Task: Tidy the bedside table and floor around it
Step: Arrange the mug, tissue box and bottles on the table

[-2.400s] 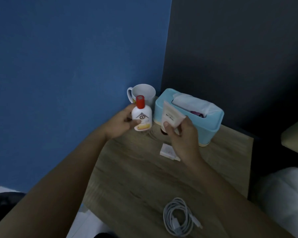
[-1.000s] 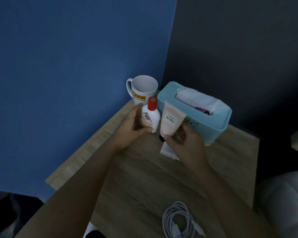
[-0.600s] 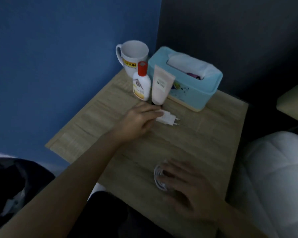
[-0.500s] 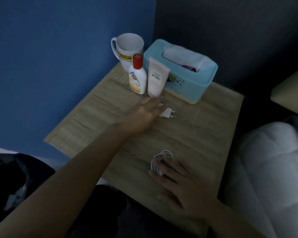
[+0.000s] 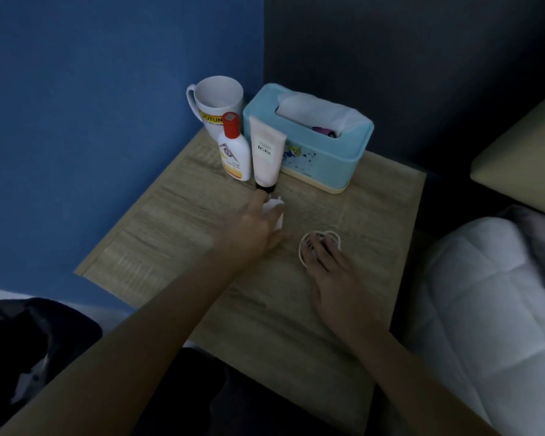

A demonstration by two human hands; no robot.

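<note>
On the wooden bedside table (image 5: 170, 221), my left hand (image 5: 252, 231) is closed around a white charger plug (image 5: 276, 212) just in front of the cream tube. My right hand (image 5: 331, 272) lies flat with its fingers spread on a coiled white cable (image 5: 320, 243) in the middle of the table. A white bottle with a red cap (image 5: 233, 149) and a cream tube (image 5: 266, 152) stand side by side against a light blue tissue box (image 5: 324, 152). A white mug (image 5: 217, 102) stands in the back corner.
A blue wall runs along the left and a dark wall behind the table. White bedding (image 5: 491, 297) lies to the right, touching the table's edge. A dark bundle (image 5: 29, 350) sits on the floor at lower left.
Both hands let go of the bottle and tube, which now stand by the tissue box. My left hand took the charger plug. My right hand slid the coiled cable toward the table's middle.
</note>
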